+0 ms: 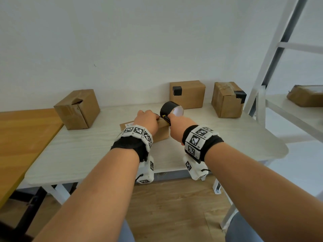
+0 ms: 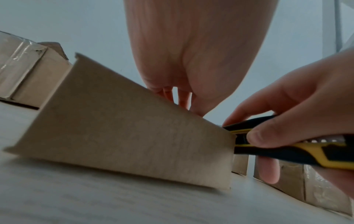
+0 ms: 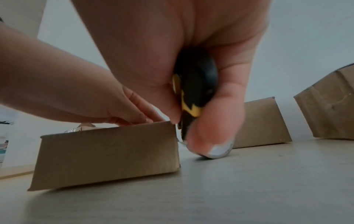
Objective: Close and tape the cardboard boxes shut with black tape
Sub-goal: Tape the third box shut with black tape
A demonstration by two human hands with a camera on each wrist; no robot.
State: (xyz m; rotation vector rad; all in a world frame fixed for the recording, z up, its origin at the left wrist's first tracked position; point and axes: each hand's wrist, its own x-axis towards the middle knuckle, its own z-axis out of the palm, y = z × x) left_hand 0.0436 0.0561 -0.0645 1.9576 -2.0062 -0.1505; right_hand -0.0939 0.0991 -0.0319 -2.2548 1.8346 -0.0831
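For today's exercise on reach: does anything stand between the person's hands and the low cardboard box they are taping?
Nothing visible does. The left hand already rests on the low box's top edge, and the right hand holds the black-and-yellow cutter at its right corner.

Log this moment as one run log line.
left hand: presses flat box | right hand: grips utility knife at box's right edge | tape roll: behind

pale wood-grain table [image 1: 90, 151] is carrying four cardboard boxes | flat box [image 1: 161, 135] is lying under the fingers | torn-top box [image 1: 77, 110] is sitting left of them | two black-taped boxes [image 1: 187, 94] [image 1: 227, 100] are standing beyond them | orange-brown table [image 1: 22, 133] is abutting at far left
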